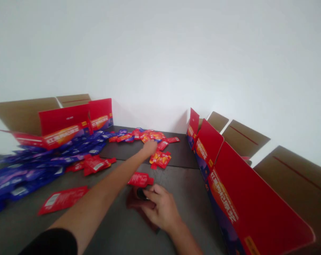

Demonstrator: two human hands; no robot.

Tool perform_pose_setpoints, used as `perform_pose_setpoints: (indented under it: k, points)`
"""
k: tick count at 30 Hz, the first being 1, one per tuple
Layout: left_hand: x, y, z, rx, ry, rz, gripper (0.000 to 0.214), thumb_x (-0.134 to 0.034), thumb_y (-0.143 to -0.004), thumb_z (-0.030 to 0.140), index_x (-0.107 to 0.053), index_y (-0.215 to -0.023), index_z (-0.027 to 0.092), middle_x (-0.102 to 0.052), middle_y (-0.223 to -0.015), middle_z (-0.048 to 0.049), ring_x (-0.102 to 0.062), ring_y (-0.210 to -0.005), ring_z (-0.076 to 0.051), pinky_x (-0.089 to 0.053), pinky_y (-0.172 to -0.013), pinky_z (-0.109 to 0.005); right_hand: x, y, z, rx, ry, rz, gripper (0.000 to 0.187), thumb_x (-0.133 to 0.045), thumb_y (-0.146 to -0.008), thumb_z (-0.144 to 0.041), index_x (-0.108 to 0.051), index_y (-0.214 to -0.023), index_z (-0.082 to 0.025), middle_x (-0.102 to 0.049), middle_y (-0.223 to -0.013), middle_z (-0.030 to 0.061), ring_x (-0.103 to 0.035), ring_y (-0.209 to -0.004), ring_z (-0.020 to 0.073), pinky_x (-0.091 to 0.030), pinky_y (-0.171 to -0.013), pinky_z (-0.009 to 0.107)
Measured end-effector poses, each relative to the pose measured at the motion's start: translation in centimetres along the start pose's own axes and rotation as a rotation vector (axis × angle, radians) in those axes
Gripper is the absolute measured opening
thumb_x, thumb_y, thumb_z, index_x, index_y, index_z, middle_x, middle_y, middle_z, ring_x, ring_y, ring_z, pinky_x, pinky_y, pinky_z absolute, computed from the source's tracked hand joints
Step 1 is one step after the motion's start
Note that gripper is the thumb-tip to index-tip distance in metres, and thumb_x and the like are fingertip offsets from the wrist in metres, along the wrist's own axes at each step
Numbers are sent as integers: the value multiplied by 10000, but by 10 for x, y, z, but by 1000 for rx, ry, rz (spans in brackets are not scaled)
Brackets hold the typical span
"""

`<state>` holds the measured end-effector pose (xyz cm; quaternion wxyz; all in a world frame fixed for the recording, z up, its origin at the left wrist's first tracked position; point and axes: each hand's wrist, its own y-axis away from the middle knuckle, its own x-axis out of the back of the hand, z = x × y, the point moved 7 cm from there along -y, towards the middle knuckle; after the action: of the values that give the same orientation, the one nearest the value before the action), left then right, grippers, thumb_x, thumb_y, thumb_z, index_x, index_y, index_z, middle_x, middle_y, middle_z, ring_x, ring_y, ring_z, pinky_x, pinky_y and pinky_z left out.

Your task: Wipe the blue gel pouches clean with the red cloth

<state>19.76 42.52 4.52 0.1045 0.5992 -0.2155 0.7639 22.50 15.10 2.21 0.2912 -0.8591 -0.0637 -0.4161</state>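
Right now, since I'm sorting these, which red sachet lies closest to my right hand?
The red sachet just beyond your right hand, its narrow end pointing right. It lies alone on the tabletop, while the other sachets lie farther off.

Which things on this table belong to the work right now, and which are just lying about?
In use: left hand on red-and-orange sachets; right hand on a dark round object atop a maroon cloth; red sachet beside them.

Lying about: blue sachets; red cardboard box panels.
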Motion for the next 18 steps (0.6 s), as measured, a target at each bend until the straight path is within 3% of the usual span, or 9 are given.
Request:
perform_pose_setpoints:
  k: [5,11,18]
  points:
    - [-20,-36,-15,52,-119,37,383,-636,-980,372,-604,-1302,167,-594,-1348,-120,-607,-1187,-274,-523,-995,-511,-2,-4,0,-34,-5,-36,288,-714,-845,-347,-689,-1128,-300,-659,-1013,10,-619,-922,201,-499,-787,298]
    - [-31,-57,-26,122,-181,37,433,-638,-972,418,-595,-1322,167,-561,-1401,-130,-564,-1258,-301,-481,-1043,-548,-5,-4,3,-68,-25,-51,338,-708,-862,-417,-678,-1187,-332,-658,-1039,5,-616,-926,205,-500,-778,303]
    - [-35,-74,-21,124,-120,-3,374,-635,-982,367,-604,-1292,160,-618,-1293,-116,-642,-1106,-249,-565,-926,-466,-8,-3,4,-91,-28,-68,386,-725,-849,-439,-664,-1223,-362,-658,-1067,-8,-620,-939,201,-507,-789,301]
